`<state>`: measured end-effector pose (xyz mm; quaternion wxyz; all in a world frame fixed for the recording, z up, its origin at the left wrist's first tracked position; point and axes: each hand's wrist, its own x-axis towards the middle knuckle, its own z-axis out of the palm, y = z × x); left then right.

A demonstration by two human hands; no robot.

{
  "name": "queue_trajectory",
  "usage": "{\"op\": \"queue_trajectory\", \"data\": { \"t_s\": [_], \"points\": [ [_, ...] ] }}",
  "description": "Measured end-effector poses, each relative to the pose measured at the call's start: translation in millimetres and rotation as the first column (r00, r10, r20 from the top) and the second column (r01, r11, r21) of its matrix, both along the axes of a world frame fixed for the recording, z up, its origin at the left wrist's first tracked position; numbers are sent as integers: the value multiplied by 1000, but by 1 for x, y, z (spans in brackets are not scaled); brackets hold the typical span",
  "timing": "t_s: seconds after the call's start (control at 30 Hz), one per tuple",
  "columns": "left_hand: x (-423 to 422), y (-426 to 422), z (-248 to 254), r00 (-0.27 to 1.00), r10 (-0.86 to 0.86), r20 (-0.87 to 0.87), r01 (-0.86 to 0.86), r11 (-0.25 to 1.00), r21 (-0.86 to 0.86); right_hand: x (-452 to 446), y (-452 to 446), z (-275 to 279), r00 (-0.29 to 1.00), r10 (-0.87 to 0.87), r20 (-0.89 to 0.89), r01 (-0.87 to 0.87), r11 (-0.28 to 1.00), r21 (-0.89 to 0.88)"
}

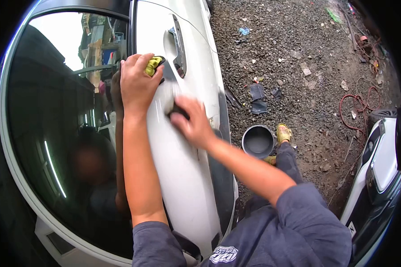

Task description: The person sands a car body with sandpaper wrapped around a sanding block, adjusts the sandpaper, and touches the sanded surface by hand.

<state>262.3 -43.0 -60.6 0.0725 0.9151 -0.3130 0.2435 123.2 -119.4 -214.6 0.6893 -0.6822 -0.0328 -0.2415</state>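
Left hand (pixel 138 84) grips a yellow, ridged, dark-edged pad (pixel 152 66); blurred right hand (pixel 194 120) holds a dark block (pixel 179 112) at the glossy white metal car door (pixel 180 169), near its elongated handle (pixel 179 46). Flat, even pressure would best suit the curved panel.

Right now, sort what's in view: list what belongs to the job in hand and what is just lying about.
In the job:
white painted car door
yellow-green object with black edging, in the left hand
blurred dark object, in the right hand
round dark-grey bucket, probably

Lying about, apparently:
crumpled light-blue scrap
bright-green scrap
flat black pieces
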Motion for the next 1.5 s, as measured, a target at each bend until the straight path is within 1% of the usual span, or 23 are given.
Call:
{"op": "queue_trajectory", "data": {
  "t_s": [0.07,0.13,0.2,0.27,0.3,0.33,0.4,0.47,0.53,0.6,0.63,0.73,0.8,0.93,1.0,1.07,1.1,1.2,1.27,1.37,1.4,1.47,1.5],
  "points": [
    [-3,-2,1,998,24,-53,-26,999,-47,-70,13,-21,997,60,40,-59,997,-43],
    [-3,0,2,996,30,-88,-37,996,-81,-87,5,-17,990,138,11,-137,990,-25],
    [-1,1,1,997,25,-75,-32,996,-84,-32,5,-23,995,50,85,-51,999,10],
    [-3,-4,5,992,64,-109,-75,992,-103,37,-13,-7,999,45,26,-47,996,70],
    [-2,-5,5,990,65,-124,-79,991,-109,60,-16,-4,996,-42,73,39,998,50],
    [-1,-4,5,987,70,-143,-86,990,-115,65,-19,-1,998,-30,54,29,999,30],
    [-2,-4,6,985,75,-158,-95,988,-118,29,-9,-8,1000,24,0,-24,999,47],
    [-3,-4,5,985,76,-152,-94,990,-109,-40,6,-20,998,39,49,-40,999,14],
    [-3,-3,5,988,67,-142,-82,992,-97,-87,7,-24,989,150,6,-150,988,-24],
    [-2,-4,5,987,66,-149,-82,992,-100,-54,7,-31,987,101,123,-102,995,3],
    [-1,-5,5,985,74,-159,-92,990,-107,-21,5,-27,992,36,118,-42,998,54],
    [2,-5,4,985,71,-158,-91,989,-120,65,-21,-2,999,-5,43,1,996,94],
    [2,-6,5,986,65,-154,-86,988,-130,59,-16,-5,996,-61,59,58,997,56],
    [3,-7,5,985,68,-157,-95,981,-170,-70,7,-33,993,97,64,-97,995,-7],
    [4,-7,5,984,72,-165,-101,980,-173,-103,4,-37,982,189,16,-189,982,2],
    [3,-5,4,980,82,-183,-111,982,-152,-60,0,-44,990,111,84,-111,994,-9],
    [3,-4,3,979,84,-184,-113,982,-151,-25,-3,-41,997,50,59,-54,997,61],
    [3,-6,3,980,90,-176,-119,980,-162,44,-21,-24,1000,6,-3,-5,995,104],
    [1,-8,2,980,90,-179,-124,975,-185,13,-15,-27,999,45,-21,-42,991,130],
    [1,-9,3,980,94,-174,-124,977,-175,-78,1,-46,993,118,0,-118,993,12],
    [0,-8,3,980,96,-177,-127,976,-176,-93,1,-41,987,159,-7,-158,987,36],
    [3,-6,3,986,78,-145,-98,986,-138,-72,-3,-53,989,146,33,-146,989,-4],
    [3,-6,2,989,69,-127,-84,989,-120,-42,-5,-54,996,91,17,-92,993,80]
  ]
}}
